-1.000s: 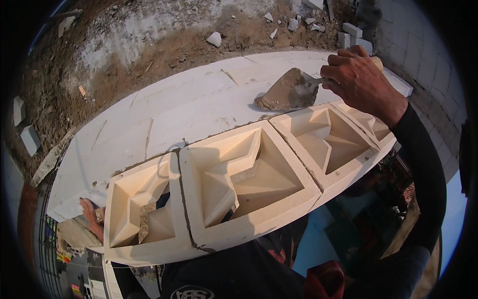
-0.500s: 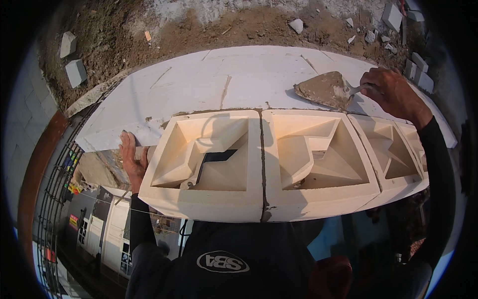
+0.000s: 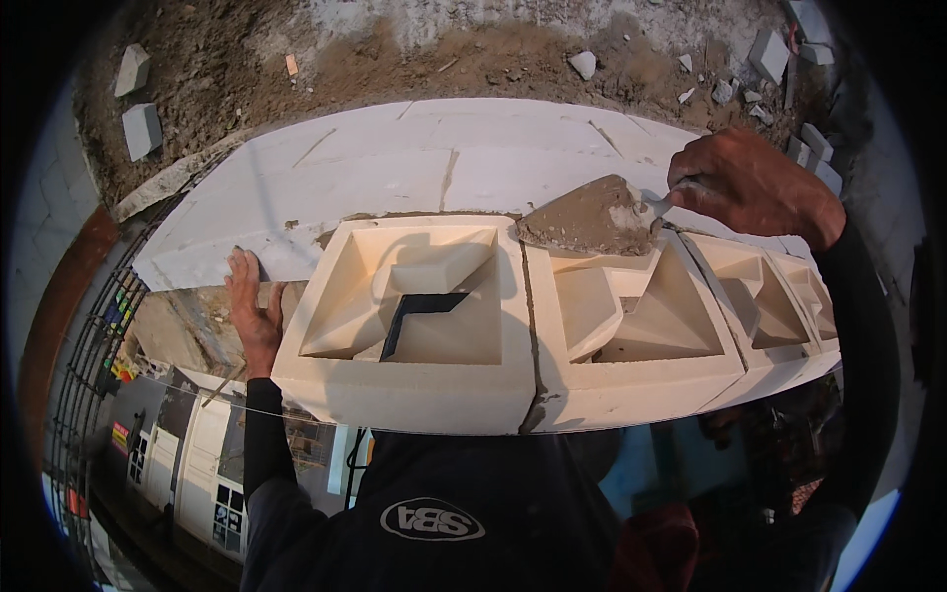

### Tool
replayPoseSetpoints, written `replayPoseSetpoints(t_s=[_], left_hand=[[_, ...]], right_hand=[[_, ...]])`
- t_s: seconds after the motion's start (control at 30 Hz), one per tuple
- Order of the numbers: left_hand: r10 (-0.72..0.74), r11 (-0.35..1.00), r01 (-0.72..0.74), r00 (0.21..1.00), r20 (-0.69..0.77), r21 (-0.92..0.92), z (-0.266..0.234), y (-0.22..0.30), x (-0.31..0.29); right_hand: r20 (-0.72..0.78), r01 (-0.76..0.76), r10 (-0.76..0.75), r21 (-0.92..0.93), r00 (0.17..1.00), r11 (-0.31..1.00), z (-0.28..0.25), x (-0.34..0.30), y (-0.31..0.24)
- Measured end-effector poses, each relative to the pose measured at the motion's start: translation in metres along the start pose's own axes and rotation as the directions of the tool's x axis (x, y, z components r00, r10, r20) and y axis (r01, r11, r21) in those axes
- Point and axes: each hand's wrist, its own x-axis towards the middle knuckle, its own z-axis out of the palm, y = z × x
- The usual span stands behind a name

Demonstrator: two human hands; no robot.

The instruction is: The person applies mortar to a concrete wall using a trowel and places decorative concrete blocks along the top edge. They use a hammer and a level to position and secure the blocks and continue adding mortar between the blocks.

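My right hand [image 3: 755,185] is closed round the handle of a mortar-smeared trowel [image 3: 582,219]. The blade lies over the back edge of the second vent block [image 3: 631,390], its tip at the joint with the first vent block [image 3: 395,395]. These cream blocks stand in a row with angular hollows, and grey mortar [image 3: 534,365] shows in the joint between them. My left hand [image 3: 254,311] has its fingers stretched, fingertips against the front edge of the white block wall [image 3: 375,163], beside the first block's left side.
Beyond the wall lies bare soil [image 3: 227,69] with broken white block pieces [image 3: 142,131] on it. Steel reinforcing bars [image 3: 84,380] run along the left. A thin string [image 3: 207,394] passes along the blocks' front. A house front with doors [image 3: 202,464] stands below left.
My right hand has brought the trowel left and nearer, from over the white wall onto the second block's back edge. My left hand stays at about the same place on the wall edge.
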Motion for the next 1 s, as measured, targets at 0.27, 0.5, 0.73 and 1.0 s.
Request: replayPoseSetpoints(t_s=[0.27,0.5,0.73,1.0], left_hand=[[0.013,1.0,-0.013,1.0,-0.01,-0.011,0.008,-0.005,0.005],[0.002,1.0,-0.002,1.0,-0.005,0.012,0.004,-0.005,0.002],[0.004,1.0,-0.005,1.0,0.023,0.019,0.005,-0.007,0.004],[0.066,0.997,-0.066,0.998,0.014,-0.038,0.008,-0.006,0.018]], right_hand=[[-0.072,-0.027,0.02,-0.093,0.997,0.995,0.026,0.03,0.024],[0.043,0.004,-0.006,0.053,0.999,0.999,0.001,0.019,-0.004],[-0.083,0.06,-0.06,-0.011,0.995,0.998,0.022,0.011,0.001],[-0.272,-0.174,0.188,0.075,0.944,0.982,-0.024,-0.184,-0.08]])
